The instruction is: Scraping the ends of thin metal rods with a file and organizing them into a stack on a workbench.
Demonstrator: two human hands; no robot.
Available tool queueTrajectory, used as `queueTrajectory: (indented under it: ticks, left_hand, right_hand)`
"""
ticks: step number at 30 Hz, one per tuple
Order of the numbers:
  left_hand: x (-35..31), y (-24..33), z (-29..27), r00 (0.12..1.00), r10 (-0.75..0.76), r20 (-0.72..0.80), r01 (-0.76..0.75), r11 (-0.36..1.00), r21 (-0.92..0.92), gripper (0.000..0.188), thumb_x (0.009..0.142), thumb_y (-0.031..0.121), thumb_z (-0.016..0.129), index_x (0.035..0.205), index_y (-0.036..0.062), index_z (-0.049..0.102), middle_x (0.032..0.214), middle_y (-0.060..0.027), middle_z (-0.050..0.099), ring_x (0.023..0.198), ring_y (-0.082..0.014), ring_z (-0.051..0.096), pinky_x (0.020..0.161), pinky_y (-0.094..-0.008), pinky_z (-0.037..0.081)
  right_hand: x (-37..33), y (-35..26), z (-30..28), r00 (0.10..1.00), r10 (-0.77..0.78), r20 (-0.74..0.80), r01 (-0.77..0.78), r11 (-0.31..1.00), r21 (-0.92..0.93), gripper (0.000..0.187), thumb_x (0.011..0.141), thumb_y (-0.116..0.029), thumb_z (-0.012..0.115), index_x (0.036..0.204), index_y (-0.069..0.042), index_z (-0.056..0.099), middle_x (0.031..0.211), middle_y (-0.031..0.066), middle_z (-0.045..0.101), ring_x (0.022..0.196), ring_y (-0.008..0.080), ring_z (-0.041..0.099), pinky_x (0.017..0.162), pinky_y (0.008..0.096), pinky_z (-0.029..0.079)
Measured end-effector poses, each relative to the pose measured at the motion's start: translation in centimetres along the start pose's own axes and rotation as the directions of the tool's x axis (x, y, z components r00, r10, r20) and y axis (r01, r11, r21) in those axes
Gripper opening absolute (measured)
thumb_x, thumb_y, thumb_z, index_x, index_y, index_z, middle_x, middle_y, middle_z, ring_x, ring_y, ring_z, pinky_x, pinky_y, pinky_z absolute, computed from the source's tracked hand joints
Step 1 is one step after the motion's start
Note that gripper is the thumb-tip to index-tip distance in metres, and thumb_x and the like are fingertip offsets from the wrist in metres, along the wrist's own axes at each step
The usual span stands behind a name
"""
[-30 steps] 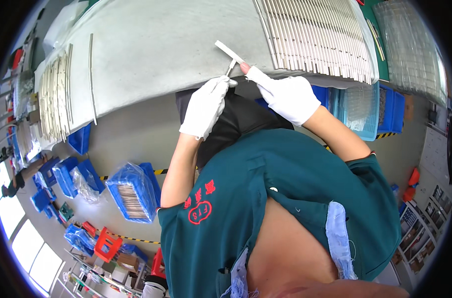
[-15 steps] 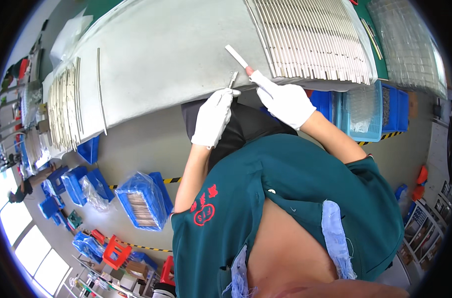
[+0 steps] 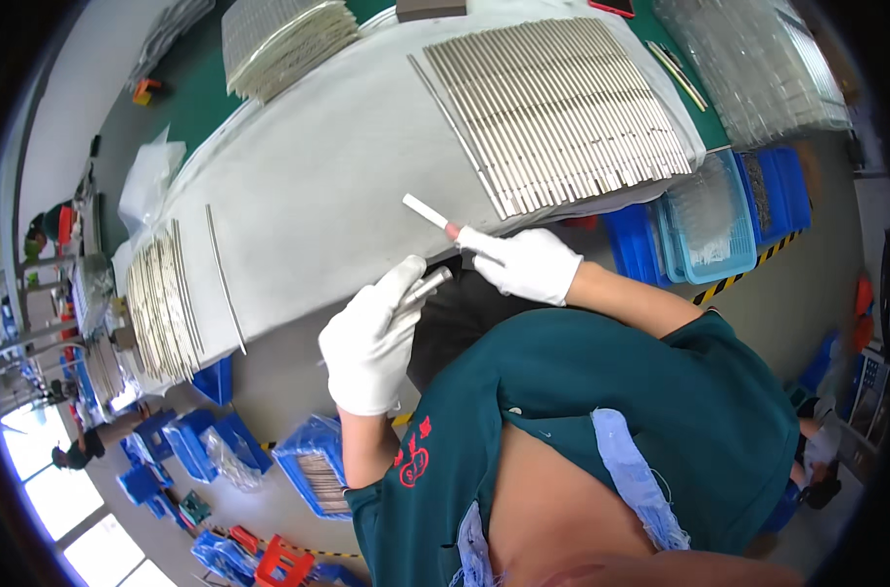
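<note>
My left hand [image 3: 366,342], in a white glove, is closed around a slim silver metal rail [image 3: 425,287]. One end of the rail sticks out past the fingers near the table's front edge; most of it is hidden by the glove. Just to the right, my gloved right hand [image 3: 528,266] pinches a short white stick [image 3: 426,211] that points up and left over the cloth. A bare fingertip shows out of that glove, against the stick. The two hands are apart, and the stick does not touch the rail.
A dense row of silver rails [image 3: 562,108] lies on the white cloth [image 3: 318,186] at the right, another group [image 3: 161,303] at the left. Stacked clear trays [image 3: 748,68] stand far right. Blue bins [image 3: 636,240] sit below the table's right end. Two people are in the background.
My left hand has turned and come closer, showing a thicker rail end. The right hand has shifted left with the white stick. The view has tilted, showing more of the table's far side.
</note>
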State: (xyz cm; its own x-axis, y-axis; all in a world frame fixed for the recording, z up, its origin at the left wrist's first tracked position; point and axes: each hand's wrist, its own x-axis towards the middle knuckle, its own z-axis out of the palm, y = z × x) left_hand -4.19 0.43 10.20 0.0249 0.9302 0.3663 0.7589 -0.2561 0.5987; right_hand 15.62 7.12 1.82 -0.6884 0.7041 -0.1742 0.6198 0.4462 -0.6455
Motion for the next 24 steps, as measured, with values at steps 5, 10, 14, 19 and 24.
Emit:
queueTrajectory:
  ticks: [5,10,14,19,24]
  left_hand:
    - [4.4,1.1,0.8,0.901,0.422,0.102,-0.433,0.852,0.295,0.045,0.067,0.009,0.067,0.110,0.0215,0.064,0.062,0.0026,0.050,0.055,-0.0154,0.051,0.050,-0.0298,0.042]
    - [5.6,-0.2,2.1,0.951,0.304,-0.061,-0.293,0.946,0.139,0.052,0.063,0.005,0.069,0.112,0.0199,0.063,0.067,-0.0008,0.054,0.059,-0.0172,0.054,0.054,-0.0282,0.045]
    - [8.0,-0.3,2.1,0.862,0.505,-0.051,-0.469,0.831,0.299,0.050,0.063,0.008,0.067,0.111,0.0227,0.063,0.075,-0.0008,0.057,0.067,-0.0192,0.056,0.058,-0.0329,0.045]
    - [9.1,-1.9,4.5,0.900,0.323,0.293,-0.434,0.728,0.530,0.036,0.075,0.014,0.054,0.107,0.0274,0.063,0.116,-0.0112,0.055,0.112,-0.0315,0.050,0.099,-0.0475,0.033]
    - [7.4,-6.2,5.8,0.982,-0.081,0.169,-0.014,0.870,0.493,0.032,0.077,0.011,0.056,0.105,0.0211,0.066,0.129,-0.0235,0.046,0.119,-0.0390,0.044,0.098,-0.0421,0.037]
  right_hand:
    - [0.2,-0.3,1.1,0.998,-0.016,0.056,0.007,0.985,0.171,0.051,0.089,-0.026,0.046,0.138,-0.027,0.032,0.059,0.0146,0.057,0.050,0.0324,0.056,0.049,0.0439,0.045]
    - [-0.3,0.4,0.8,0.997,-0.052,-0.063,0.053,0.999,0.009,0.047,0.089,-0.026,0.047,0.135,-0.026,0.036,0.057,0.0126,0.054,0.049,0.0306,0.055,0.049,0.0416,0.045]
    - [-0.1,0.1,0.5,0.998,-0.060,-0.032,0.061,0.998,0.016,0.045,0.090,-0.026,0.044,0.135,-0.027,0.036,0.058,0.0121,0.055,0.049,0.0297,0.057,0.050,0.0413,0.046]
    - [0.2,0.5,1.3,0.992,-0.118,-0.040,0.121,0.988,0.093,0.044,0.089,-0.025,0.045,0.133,-0.023,0.040,0.057,0.0126,0.055,0.049,0.0310,0.056,0.048,0.0428,0.045]
    - [0.0,0.2,1.0,0.997,-0.073,-0.001,0.072,0.986,0.151,0.049,0.089,-0.025,0.046,0.136,-0.027,0.036,0.056,0.0123,0.055,0.046,0.0305,0.054,0.047,0.0421,0.044]
